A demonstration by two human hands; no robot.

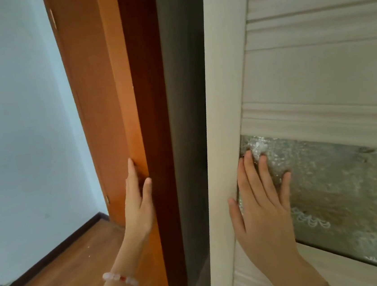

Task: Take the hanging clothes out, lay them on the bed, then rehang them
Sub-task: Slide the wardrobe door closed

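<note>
Left hand [139,207] rests straight-fingered along the edge of the tall orange wooden panel [112,104], centre-left, thumb apart. Right hand [260,205] lies flat, fingers spread, on the cream-framed panelled door [219,92] and its frosted patterned glass [340,184], lower right. Dark vertical gap [187,119] runs between them. Hanging clothes not visible; presumably inside that gap.

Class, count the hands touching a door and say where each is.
2. The left hand rests on the edge of the orange door; the right hand lies flat on the patterned glass of the white door. None hidden.
</note>
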